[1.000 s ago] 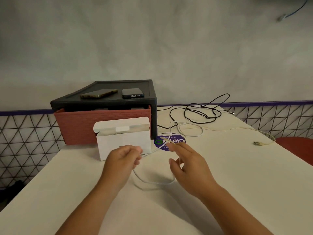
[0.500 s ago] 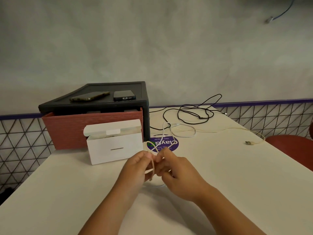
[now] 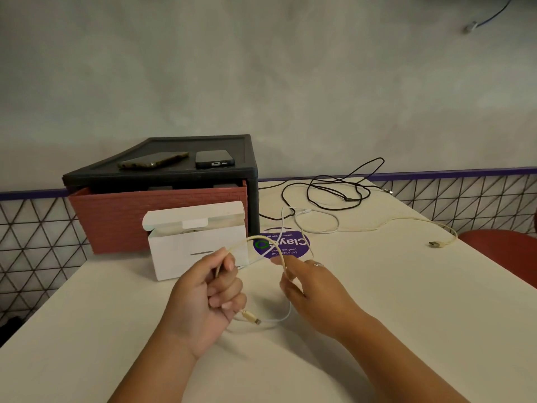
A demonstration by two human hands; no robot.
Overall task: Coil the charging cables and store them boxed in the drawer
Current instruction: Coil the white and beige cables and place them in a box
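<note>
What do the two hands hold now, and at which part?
Both hold the cream cable: the left hand grips it just above its connector, the right hand pinches it further along.

Head cam, fwd-down, close

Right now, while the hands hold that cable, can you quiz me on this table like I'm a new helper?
1. True or false: the white box has its lid open.
2. What lies on top of the black drawer unit? A) two phones B) a cup C) scissors
3. Fill in: the plug of the cream cable sticks out under the ___ hand.
Key: 1 true; 2 A; 3 left hand.
</note>
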